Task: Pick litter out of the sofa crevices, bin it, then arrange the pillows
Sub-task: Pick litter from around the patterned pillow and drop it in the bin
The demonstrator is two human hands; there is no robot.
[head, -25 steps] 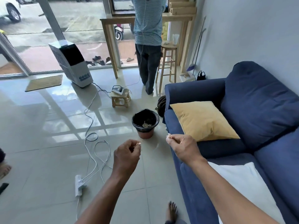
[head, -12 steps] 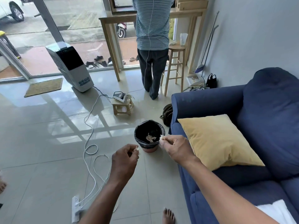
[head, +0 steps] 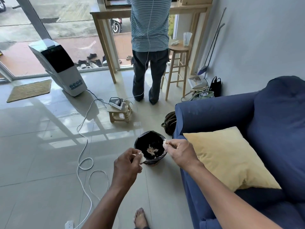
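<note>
Head view: left hand [head: 126, 164] pinches a pale scrap of litter [head: 141, 157] at the near rim of the black-lined bin [head: 149, 160]; right hand [head: 179, 152] pinches a second scrap [head: 164, 142] at the bin's right rim. Paper scraps [head: 151, 149] lie inside. Yellow pillow [head: 231, 159] rests on the blue sofa [head: 214, 111].

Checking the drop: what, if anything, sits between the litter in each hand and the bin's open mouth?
Nothing visible. The left hand pinches a scrap at the bin rim's near edge; the right hand pinches another at its right edge. The mouth is uncovered.
</note>
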